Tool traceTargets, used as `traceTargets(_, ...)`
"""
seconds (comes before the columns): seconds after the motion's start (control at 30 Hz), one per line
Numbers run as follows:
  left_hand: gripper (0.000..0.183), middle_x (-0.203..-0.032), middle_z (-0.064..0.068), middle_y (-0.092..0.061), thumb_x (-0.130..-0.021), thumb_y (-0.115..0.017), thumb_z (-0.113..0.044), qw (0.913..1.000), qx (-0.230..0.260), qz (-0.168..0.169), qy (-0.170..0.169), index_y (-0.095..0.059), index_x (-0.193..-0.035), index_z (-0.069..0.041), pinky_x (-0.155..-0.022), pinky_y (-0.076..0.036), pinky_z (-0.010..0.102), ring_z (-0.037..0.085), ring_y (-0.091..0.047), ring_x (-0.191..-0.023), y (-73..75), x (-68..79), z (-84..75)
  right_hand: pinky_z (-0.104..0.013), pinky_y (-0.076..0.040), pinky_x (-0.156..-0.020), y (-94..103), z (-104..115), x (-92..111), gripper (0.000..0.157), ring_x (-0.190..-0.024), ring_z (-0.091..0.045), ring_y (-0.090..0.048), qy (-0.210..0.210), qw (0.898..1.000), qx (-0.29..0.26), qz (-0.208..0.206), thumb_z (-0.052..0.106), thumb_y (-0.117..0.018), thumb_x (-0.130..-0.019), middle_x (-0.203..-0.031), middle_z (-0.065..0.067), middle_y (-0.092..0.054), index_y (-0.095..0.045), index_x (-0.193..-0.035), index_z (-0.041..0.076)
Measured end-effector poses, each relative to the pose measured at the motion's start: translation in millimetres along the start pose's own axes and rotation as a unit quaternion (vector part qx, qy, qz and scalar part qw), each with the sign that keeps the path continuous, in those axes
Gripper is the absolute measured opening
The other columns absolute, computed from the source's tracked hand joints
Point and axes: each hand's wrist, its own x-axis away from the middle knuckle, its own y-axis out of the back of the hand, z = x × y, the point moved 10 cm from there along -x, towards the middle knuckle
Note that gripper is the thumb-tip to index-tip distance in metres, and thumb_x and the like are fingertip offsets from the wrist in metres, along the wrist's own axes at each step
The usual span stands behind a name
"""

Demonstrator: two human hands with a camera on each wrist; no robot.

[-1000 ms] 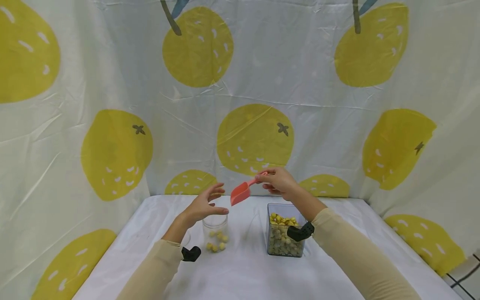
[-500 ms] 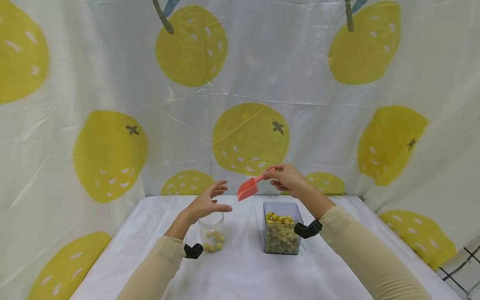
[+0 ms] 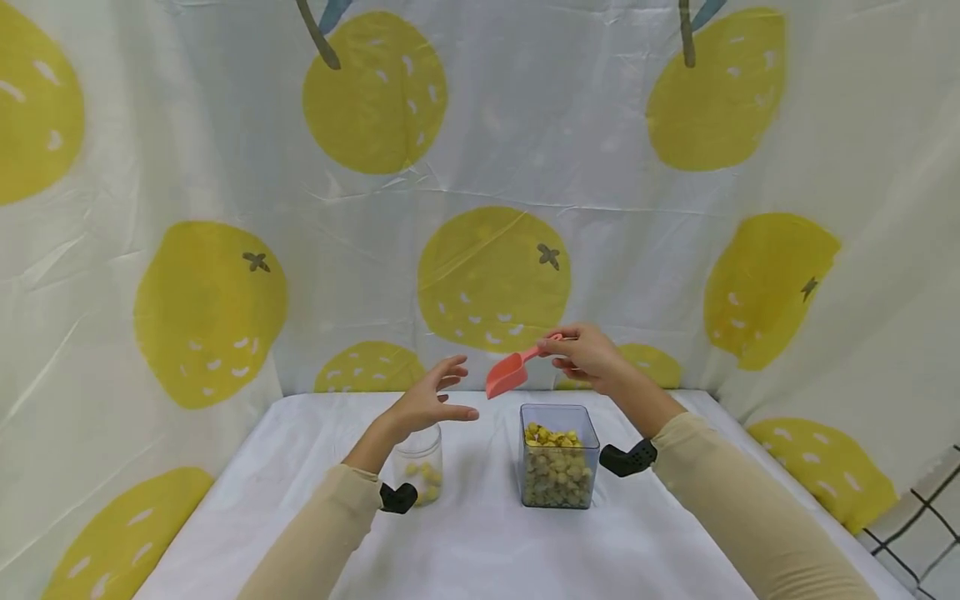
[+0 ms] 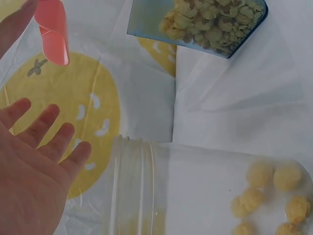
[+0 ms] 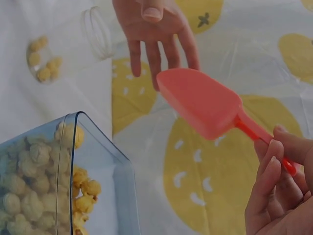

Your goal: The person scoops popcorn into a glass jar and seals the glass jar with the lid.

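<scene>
A coral-pink scoop (image 3: 507, 375) is held up above the table, its handle pinched between the thumb and fingers of my right hand (image 3: 588, 357). No popcorn shows on the scoop (image 5: 200, 100). My left hand (image 3: 429, 402) hovers at the mouth of a clear jar (image 3: 420, 471), fingers spread and thumb apart, holding nothing. Several popcorn pieces lie at the bottom of the jar (image 4: 195, 191); the hand and wrist cover part of it in the head view. Below the scoop, to the right, stands a clear bluish square container (image 3: 558, 471) well filled with popcorn.
A white cloth covers the table (image 3: 480, 550). Behind it hangs a white curtain (image 3: 495, 183) printed with yellow fruit. Black wrist mounts (image 3: 628, 458) sit at both cuffs. A dark wire grid (image 3: 918, 533) shows at the lower right.
My right hand has drawn the scoop to the right and slightly up, away from the jar. The left hand has shifted a little right, still spread. The head view has turned slightly right.
</scene>
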Motion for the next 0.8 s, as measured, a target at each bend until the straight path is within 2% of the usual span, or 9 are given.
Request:
traceTargets(0.23,0.097,-0.153,0.011,-0.044,-0.084,-0.088,-0.024,0.9998,-0.011,0.014,-0.001,-0.031,-0.162,-0.016,-0.116,-0.035,0.052,0.032,-0.036,-0.147,-12.9,-5.2,-7.0,-0.022,-0.051,-0.057,18.1,-5.8,7.2,0.032,-0.065,-0.01,-0.06,0.001,1.0,-0.006,-0.006,0.023,-0.071,-0.101,-0.1,-0.005,-0.074,-0.067,-0.126,0.002)
traceTargets(0.5,0.101,-0.154,0.007,-0.044,-0.083,-0.089,-0.025,0.9997,-0.01,0.022,0.004,-0.028,-0.163,-0.018,-0.115,-0.036,0.048,0.028,-0.037,-0.147,-28.9,-15.4,-11.0,-0.022,-0.051,-0.057,36.6,-8.9,17.1,0.037,-0.064,-0.009,-0.06,-0.001,1.0,0.001,-0.02,0.024,-0.072,-0.101,-0.102,-0.005,-0.074,-0.065,-0.129,0.0)
traceTargets(0.8,0.106,-0.157,0.008,-0.04,-0.084,-0.089,-0.027,0.9992,-0.011,0.038,0.005,-0.023,-0.165,-0.018,-0.116,-0.035,0.049,0.031,-0.034,-0.148,-52.5,-23.8,-4.9,-0.022,-0.051,-0.06,54.4,-17.2,25.9,0.036,-0.067,-0.009,-0.061,-0.005,1.0,0.005,-0.028,0.026,-0.073,-0.1,-0.101,-0.002,-0.076,-0.066,-0.125,0.001)
